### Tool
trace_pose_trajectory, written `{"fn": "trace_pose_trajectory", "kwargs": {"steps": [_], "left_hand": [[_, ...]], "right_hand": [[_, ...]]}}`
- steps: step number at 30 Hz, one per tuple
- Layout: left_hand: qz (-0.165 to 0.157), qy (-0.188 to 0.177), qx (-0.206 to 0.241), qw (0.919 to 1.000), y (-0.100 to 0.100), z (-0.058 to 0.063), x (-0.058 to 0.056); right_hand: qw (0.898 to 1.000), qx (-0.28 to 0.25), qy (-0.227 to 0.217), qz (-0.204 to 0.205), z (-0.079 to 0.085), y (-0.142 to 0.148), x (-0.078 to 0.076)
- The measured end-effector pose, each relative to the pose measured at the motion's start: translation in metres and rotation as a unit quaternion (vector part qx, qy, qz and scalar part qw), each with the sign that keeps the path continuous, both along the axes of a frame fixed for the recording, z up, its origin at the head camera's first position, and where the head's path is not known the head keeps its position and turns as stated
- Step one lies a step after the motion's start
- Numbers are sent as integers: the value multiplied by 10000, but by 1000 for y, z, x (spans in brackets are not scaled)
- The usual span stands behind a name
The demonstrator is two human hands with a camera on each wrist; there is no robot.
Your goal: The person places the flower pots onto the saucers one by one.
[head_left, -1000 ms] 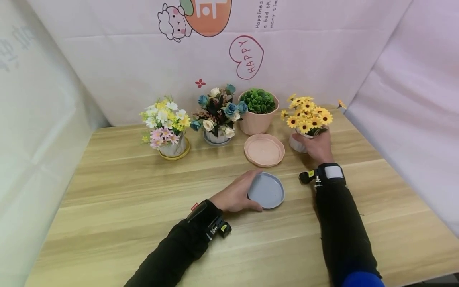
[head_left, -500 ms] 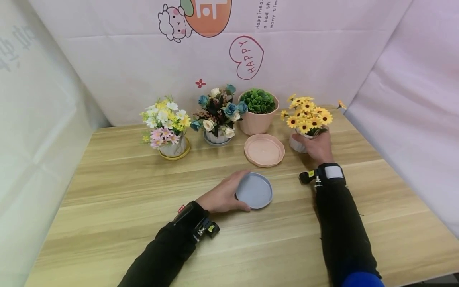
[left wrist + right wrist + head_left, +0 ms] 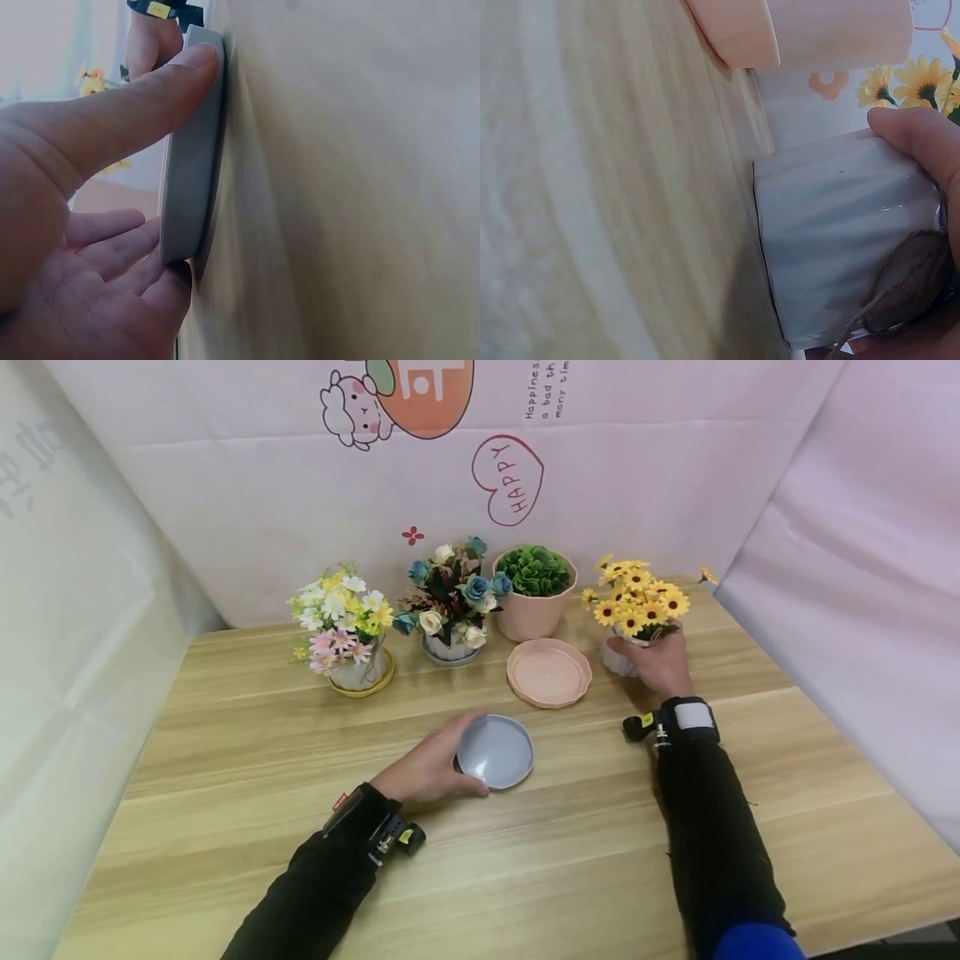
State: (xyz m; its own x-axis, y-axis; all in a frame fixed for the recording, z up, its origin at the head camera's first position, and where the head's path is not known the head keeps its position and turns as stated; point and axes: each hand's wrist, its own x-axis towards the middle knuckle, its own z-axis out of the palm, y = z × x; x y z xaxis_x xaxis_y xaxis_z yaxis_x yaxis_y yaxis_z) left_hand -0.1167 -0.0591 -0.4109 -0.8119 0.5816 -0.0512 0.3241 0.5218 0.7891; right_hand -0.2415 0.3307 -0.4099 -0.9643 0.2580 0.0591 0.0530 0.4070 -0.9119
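Note:
A blue-grey saucer (image 3: 497, 753) is held by my left hand (image 3: 429, 767), which reaches it from the left over the middle of the table. In the left wrist view the thumb lies on one side of the saucer's rim (image 3: 191, 172) and the fingers (image 3: 161, 292) on the other. Whether the saucer touches the wood I cannot tell. At the back right my right hand (image 3: 663, 665) grips a ribbed white flowerpot (image 3: 617, 658) of yellow daisies (image 3: 637, 602). Twine (image 3: 900, 274) hangs on that pot in the right wrist view; its base is at the table.
A pink saucer (image 3: 549, 673) lies beside the white pot, with a pink pot of green leaves (image 3: 532, 610) behind. Farther left stand blue and cream roses (image 3: 453, 602) on a grey saucer, then mixed daisies (image 3: 345, 618) on a yellow saucer. White cloth (image 3: 262, 510) hangs behind the table.
My left hand has moved left across the table with the blue-grey saucer. The right hand stays on the white flowerpot. The head view has shifted slightly.

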Motion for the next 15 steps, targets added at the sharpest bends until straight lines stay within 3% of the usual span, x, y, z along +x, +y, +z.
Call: {"fn": "trace_pose_trajectory", "kwargs": {"steps": [15], "left_hand": [[146, 16, -159, 9998, -39, 3, -1]], "right_hand": [[9999, 49, -126, 17, 3, 0, -1]]}}
